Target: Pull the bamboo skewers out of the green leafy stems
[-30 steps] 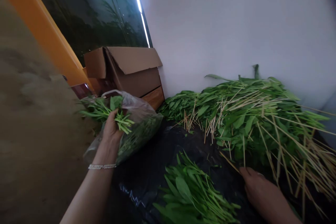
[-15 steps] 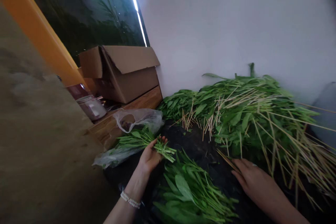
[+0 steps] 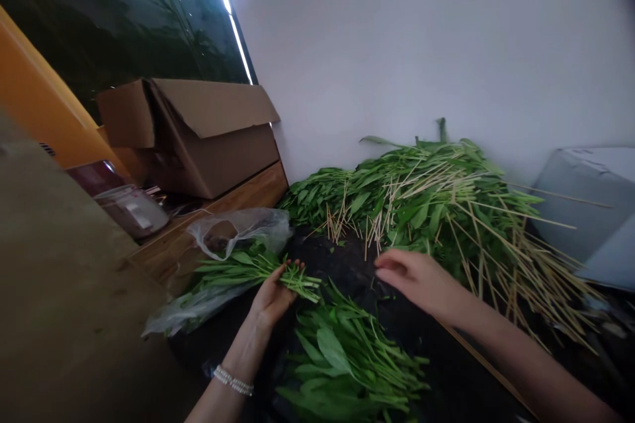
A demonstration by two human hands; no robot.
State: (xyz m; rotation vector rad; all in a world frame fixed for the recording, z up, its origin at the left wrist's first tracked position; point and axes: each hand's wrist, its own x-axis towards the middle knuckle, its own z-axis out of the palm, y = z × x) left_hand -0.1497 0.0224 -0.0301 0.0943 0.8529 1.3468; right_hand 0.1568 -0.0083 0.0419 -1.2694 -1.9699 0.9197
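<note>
A bunch of leafy green stems [image 3: 238, 269] rests across the upturned palm of my left hand [image 3: 274, 294], the fingers curled round it and the cut ends pointing right. My right hand [image 3: 414, 279] is over the black sheet [image 3: 342, 264], close to the dry straws [image 3: 376, 231]. Its thumb and fingertips are pressed together; anything between them is too small to make out. Between my hands, nearer me, lies a loose heap of leafy stems [image 3: 347, 357]. A few thin brown straws [image 3: 489, 367] lie below my right forearm.
A large pile of greens [image 3: 421, 178] with many pale straws lies along the white wall. Left are a clear plastic bag [image 3: 253, 228], a cardboard box [image 3: 213, 145] and a jar [image 3: 136, 211] on a wooden ledge [image 3: 159, 258]. A grey-white box [image 3: 590, 205] stands at right.
My right hand has moved left and away from me, and straws that were in it now lie below the forearm. My left hand still holds its bunch. The view has turned slightly right.
</note>
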